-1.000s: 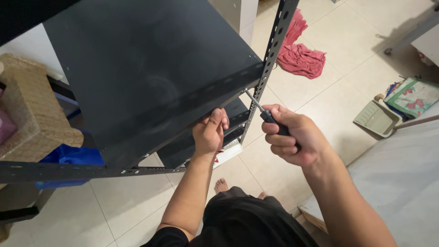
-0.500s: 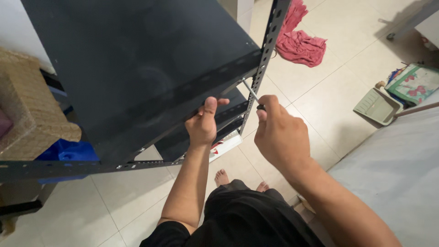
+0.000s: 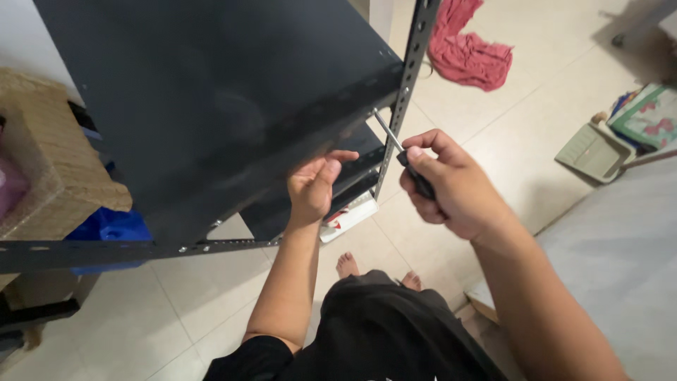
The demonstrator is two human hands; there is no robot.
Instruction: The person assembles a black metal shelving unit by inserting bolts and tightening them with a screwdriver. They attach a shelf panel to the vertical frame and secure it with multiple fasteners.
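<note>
Looking down, you stand at a dark metal shelf (image 3: 211, 106) with a perforated upright (image 3: 405, 92) at its front corner. Your right hand (image 3: 451, 187) is closed in a fist around a screwdriver (image 3: 403, 159), its tip at the corner where shelf meets upright. Your left hand (image 3: 314, 187) presses under the shelf's front edge, fingers curled and partly open, thumb up against the metal; whether it pinches anything small I cannot tell. The likely risk: the tip slipping off the fastener toward your left hand close by, or the shelf dropping if that support eases. Your bare feet (image 3: 347, 264) are below.
</note>
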